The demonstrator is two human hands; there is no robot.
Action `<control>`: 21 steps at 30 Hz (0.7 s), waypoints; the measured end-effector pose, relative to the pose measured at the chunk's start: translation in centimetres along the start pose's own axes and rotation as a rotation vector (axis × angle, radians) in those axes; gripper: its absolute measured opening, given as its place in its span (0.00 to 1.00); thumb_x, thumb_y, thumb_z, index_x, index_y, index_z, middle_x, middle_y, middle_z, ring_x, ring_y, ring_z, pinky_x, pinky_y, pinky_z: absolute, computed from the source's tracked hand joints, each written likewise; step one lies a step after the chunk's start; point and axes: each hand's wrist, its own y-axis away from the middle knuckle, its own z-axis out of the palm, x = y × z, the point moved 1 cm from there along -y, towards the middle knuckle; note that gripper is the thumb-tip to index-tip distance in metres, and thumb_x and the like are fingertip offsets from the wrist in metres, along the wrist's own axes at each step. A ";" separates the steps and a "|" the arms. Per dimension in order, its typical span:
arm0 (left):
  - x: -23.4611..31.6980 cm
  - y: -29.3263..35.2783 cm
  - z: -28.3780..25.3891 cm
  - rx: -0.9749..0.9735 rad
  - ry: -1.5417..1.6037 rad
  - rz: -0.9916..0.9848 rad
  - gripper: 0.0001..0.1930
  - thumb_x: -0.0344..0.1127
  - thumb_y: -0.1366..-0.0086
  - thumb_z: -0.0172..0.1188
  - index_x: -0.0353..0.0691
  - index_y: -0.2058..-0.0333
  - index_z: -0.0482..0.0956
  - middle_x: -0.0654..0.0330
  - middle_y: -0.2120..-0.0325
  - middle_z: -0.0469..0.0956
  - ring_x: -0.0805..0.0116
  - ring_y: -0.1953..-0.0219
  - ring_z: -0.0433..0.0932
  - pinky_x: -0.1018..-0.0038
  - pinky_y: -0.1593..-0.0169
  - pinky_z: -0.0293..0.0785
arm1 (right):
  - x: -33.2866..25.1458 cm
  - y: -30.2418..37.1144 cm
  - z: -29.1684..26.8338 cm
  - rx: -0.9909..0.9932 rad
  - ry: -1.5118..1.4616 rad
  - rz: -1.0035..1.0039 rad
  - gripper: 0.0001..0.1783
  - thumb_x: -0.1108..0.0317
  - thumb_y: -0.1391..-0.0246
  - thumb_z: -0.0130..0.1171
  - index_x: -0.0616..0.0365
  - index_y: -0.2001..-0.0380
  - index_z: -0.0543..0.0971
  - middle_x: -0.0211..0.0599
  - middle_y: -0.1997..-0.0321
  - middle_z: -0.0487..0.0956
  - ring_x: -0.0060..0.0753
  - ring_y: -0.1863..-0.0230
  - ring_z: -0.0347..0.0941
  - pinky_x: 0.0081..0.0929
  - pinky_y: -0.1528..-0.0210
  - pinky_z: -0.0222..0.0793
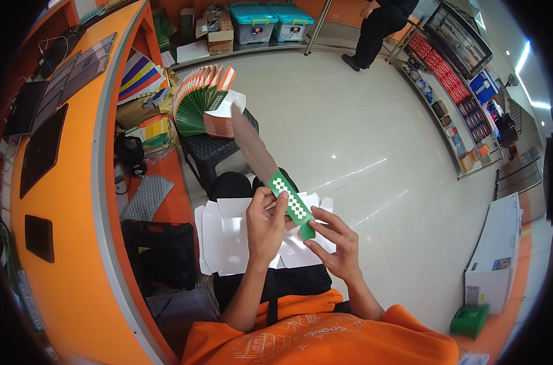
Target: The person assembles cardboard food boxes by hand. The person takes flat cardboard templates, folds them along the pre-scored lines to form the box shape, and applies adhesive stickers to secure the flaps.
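In front of me is a long, narrow cardboard carton (290,198), green with rows of white diamonds, tilted up to the left. Its far part is a plain grey-brown panel, somewhat blurred. My left hand (266,222) grips the green part, thumb on the patterned face. At the near end, my right hand (340,243) has its fingers and thumb around a small green end flap. Spread under both hands on my lap lies an unfolded white cardboard box (223,228), partly hidden by my left arm.
Ahead, a dark plastic chair (212,155) bears a fanned row of green-and-orange cartons (194,106). An orange counter (85,201) runs along my left. Teal-lidded bins (252,30) stand at the back near a standing person (383,27). Shelves (449,103) and a white chest (492,261) are right.
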 end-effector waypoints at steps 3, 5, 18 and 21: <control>0.2 0.1 -0.2 -0.009 0.046 -0.011 0.07 0.31 0.29 0.55 0.32 0.60 0.71 0.55 0.66 0.81 0.74 0.66 0.81 0.77 0.62 0.82 | 0.3 -0.1 0.2 0.016 -0.007 -0.082 0.25 0.75 0.56 0.72 0.54 0.51 0.83 0.45 0.43 0.77 0.41 0.53 0.81 0.30 0.55 0.81; 0.5 0.2 -0.2 -0.045 0.078 -0.006 0.07 0.30 0.29 0.54 0.33 0.57 0.69 0.54 0.64 0.80 0.73 0.66 0.81 0.76 0.63 0.82 | 0.4 0.0 0.2 0.051 0.093 -0.161 0.25 0.75 0.57 0.73 0.53 0.51 0.83 0.46 0.44 0.78 0.41 0.55 0.82 0.31 0.57 0.81; 3.1 1.6 0.1 -0.127 0.258 0.042 0.10 0.33 0.27 0.52 0.37 0.51 0.66 0.56 0.63 0.80 0.71 0.62 0.82 0.73 0.60 0.83 | -1.7 -2.0 -1.6 0.067 0.060 -0.336 0.24 0.74 0.60 0.75 0.50 0.54 0.85 0.47 0.50 0.81 0.39 0.61 0.81 0.27 0.61 0.79; 3.9 2.0 0.4 -0.191 0.436 -0.106 0.10 0.36 0.25 0.49 0.38 0.51 0.67 0.58 0.62 0.80 0.70 0.60 0.83 0.72 0.59 0.83 | -1.6 -1.9 -1.9 0.087 -0.045 -0.349 0.24 0.74 0.60 0.75 0.49 0.55 0.85 0.47 0.50 0.81 0.39 0.61 0.81 0.27 0.62 0.80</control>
